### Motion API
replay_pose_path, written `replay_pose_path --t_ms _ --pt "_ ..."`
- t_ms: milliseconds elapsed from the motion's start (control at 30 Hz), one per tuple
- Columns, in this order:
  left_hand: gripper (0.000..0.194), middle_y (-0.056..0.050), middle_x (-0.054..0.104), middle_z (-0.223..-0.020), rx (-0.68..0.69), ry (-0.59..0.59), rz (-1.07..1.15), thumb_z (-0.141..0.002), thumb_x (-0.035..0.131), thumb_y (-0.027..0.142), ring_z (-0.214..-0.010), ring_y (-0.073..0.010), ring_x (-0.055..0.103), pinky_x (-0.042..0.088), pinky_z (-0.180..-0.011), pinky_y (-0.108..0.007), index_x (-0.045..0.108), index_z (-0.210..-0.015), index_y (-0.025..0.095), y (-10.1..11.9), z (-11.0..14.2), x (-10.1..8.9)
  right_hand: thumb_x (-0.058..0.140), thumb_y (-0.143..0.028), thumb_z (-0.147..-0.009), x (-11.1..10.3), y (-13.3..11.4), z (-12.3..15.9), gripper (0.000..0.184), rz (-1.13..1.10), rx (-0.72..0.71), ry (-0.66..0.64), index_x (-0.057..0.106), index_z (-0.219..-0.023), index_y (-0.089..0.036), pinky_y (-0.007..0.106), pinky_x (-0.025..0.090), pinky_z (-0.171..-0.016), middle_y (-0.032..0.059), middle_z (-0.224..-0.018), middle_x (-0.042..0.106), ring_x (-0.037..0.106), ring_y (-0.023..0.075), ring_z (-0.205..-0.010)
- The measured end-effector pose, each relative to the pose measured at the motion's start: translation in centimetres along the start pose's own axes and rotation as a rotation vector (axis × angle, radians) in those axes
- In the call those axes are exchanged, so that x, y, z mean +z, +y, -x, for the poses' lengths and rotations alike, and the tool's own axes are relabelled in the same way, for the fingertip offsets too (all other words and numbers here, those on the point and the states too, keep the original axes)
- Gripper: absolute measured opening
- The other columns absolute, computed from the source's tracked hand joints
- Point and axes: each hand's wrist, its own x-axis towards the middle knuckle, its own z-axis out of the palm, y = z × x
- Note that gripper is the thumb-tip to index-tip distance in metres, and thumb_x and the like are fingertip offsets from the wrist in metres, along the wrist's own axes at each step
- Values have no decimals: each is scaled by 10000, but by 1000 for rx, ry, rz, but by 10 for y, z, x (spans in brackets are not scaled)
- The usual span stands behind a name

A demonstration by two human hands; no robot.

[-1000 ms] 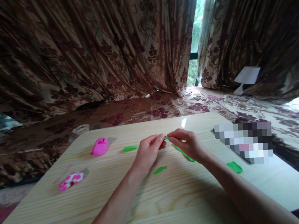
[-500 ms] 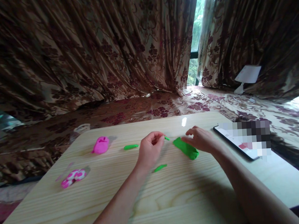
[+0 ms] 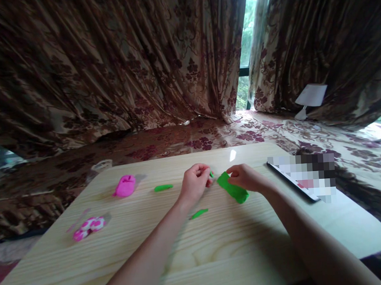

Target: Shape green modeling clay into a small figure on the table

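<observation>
My left hand (image 3: 196,180) is closed in a pinch, with a small bit of green modelling clay (image 3: 211,174) sticking out at its fingertips. To its right, my right hand (image 3: 244,177) has its thumb and fingers drawn together on the upper edge of a larger green modelling clay slab (image 3: 235,190); the exact grip is partly hidden. A short green clay roll (image 3: 163,188) lies left of my left hand. Nearer to me, a thin green clay strip (image 3: 199,213) rests below the left wrist, touching neither hand.
On the table's left side are a pink clay lump (image 3: 125,186) and a pink-and-white clay piece (image 3: 89,227). A phone or tablet (image 3: 291,181), partly blurred out, lies at the right of the wooden table (image 3: 146,257). Behind stands a white lamp (image 3: 310,95) before patterned curtains (image 3: 159,54).
My right hand's fingers have come together at the green slab's upper edge. The left hand keeps its pinch on the small green bit, now tilted more upright. The view has shifted slightly.
</observation>
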Motion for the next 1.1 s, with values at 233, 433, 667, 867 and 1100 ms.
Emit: replay_pose_path --t_ms 233,433,667,867,1100 --pt "192 -16 631 -649 57 -41 -21 -658 629 243 -583 -114 572 460 -584 -233 640 -807 122 -11 -15 15 591 -292 -683 -17 2 -3 177 -658 94 4 615 -751 -130 188 324 -466 -17 -591 516 442 80 -521" --pt "224 1 627 -603 86 -118 -99 -669 612 254 -527 -98 509 390 -519 -210 705 -834 133 -13 -9 20 634 -356 -692 -11 1 -6 241 -827 132 -36 629 -755 -124 183 337 -447 2 -613 541 443 76 -514" --pt "168 -21 649 -637 89 -145 -116 -656 596 217 -537 -100 529 387 -509 -202 682 -757 114 -10 -9 21 647 -373 -682 -2 3 -9 259 -756 190 6 652 -756 -124 181 300 -403 -8 -582 555 425 63 -467" --pt "219 -1 635 -623 121 -160 -112 -658 617 228 -531 -99 537 399 -518 -202 611 -861 146 -18 -9 22 697 -393 -632 -5 0 -6 304 -725 214 -2 646 -737 -113 168 273 -390 -19 -566 530 414 55 -469" --pt "448 12 647 -707 239 -152 -230 -697 611 248 -602 -111 564 429 -602 -224 489 -1127 216 -31 -6 23 717 -417 -601 -4 -4 -3 327 -713 225 -27 606 -703 -127 168 269 -377 -39 -533 504 410 51 -448"
